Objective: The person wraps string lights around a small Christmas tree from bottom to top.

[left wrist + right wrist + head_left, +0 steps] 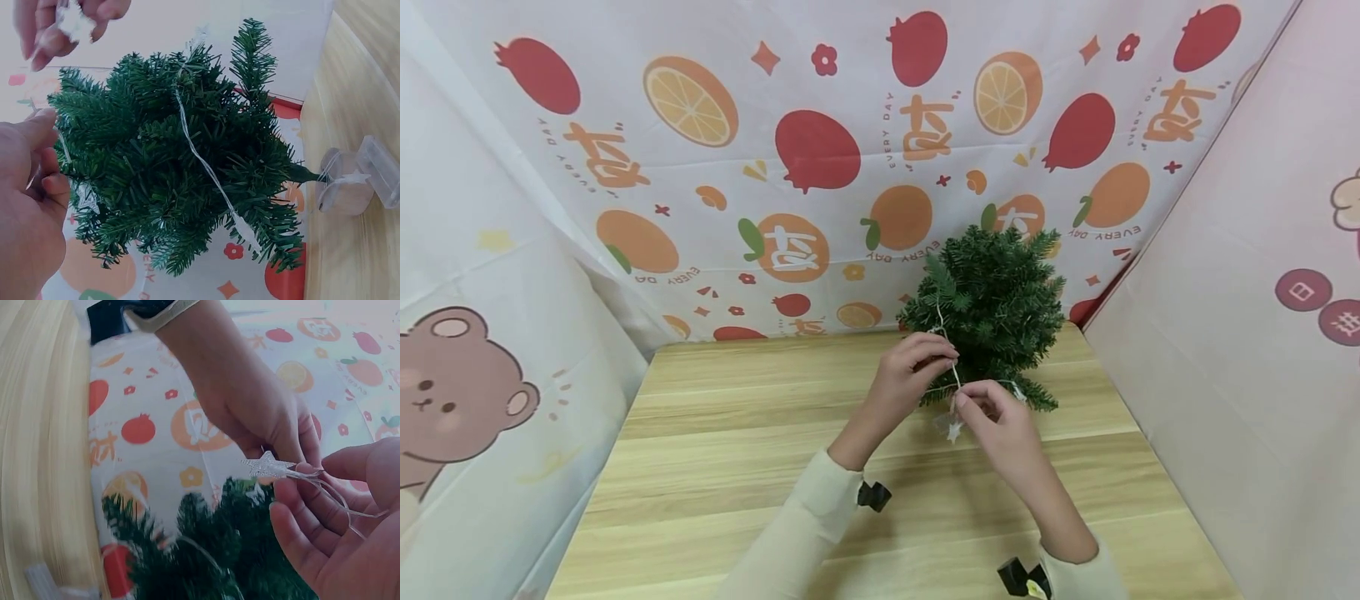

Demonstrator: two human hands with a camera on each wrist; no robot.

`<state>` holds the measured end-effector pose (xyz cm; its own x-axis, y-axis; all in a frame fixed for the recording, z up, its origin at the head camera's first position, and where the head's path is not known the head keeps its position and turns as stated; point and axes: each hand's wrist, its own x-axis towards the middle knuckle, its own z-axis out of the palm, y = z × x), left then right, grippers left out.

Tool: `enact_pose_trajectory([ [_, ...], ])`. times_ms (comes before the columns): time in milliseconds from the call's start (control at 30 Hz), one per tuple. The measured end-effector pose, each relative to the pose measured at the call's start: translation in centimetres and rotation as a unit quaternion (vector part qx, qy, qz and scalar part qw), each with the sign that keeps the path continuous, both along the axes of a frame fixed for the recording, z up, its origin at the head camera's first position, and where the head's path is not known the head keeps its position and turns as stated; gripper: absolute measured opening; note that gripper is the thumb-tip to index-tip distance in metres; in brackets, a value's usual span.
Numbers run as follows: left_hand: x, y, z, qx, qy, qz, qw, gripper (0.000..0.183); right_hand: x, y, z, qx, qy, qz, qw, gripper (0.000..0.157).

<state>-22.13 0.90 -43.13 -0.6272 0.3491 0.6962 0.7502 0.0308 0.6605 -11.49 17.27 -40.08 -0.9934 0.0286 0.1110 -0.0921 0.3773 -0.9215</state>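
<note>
A small green artificial Christmas tree (1000, 292) stands at the back right of the table. Clear wire with star-shaped lights winds over its branches; one such star (247, 232) hangs low in the left wrist view. At the tree's front left, my left hand (904, 367) pinches the wire of the star string lights (956, 377). Just right of it and nearer me, my right hand (1003, 421) pinches the same string between thumb and fingers. A clear plastic star (267, 465) sticks out from the right fingertips in the right wrist view, with loops of wire over the palm.
A clear plastic box (382, 172) sits by the tree's round base (350, 194) on the wood-grain table (715, 450). Fruit-printed cloth (730, 208) hangs right behind the tree, and pale curtains (1240, 333) flank both sides.
</note>
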Motion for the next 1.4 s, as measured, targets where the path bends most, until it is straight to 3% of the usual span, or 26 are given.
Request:
enact_pose_trajectory([
  [167,0.0,0.0,0.1,-0.008,-0.013,0.011,0.9998,0.010,0.3,1.9,0.1,0.053,0.006,0.004,0.999,0.020],
  [333,-0.1,0.3,0.2,-0.027,-0.014,0.021,0.9993,0.009,0.4,4.0,0.2,0.068,-0.002,0.005,0.998,0.020],
  [500,0.1,0.8,0.6,-0.060,0.007,0.045,0.9972,0.010,0.3,6.0,0.7,0.117,0.015,-0.009,0.993,0.020],
  [633,0.4,1.4,1.1,-0.079,0.039,0.080,0.9929,0.010,0.0,7.8,1.1,0.174,0.048,-0.029,0.983,0.019],
  [733,0.4,2.0,1.5,-0.102,0.084,0.123,0.9835,0.009,-0.3,9.1,1.3,0.204,0.063,-0.041,0.976,0.020],
  [900,0.5,2.9,1.9,-0.133,0.159,0.195,0.9586,0.007,-1.3,10.4,2.0,0.233,0.078,-0.051,0.968,0.021],
  [1100,0.5,4.0,1.8,-0.161,0.203,0.261,0.9299,0.006,-2.4,11.1,3.3,0.245,0.098,-0.076,0.961,0.022],
  [1167,0.6,4.4,1.7,-0.165,0.203,0.275,0.9251,0.007,-2.9,11.3,3.7,0.263,0.113,-0.082,0.955,0.021],
  [1400,0.8,5.3,1.2,-0.147,0.196,0.303,0.9212,0.012,-5.0,11.6,4.2,0.343,0.200,-0.085,0.914,0.015],
])
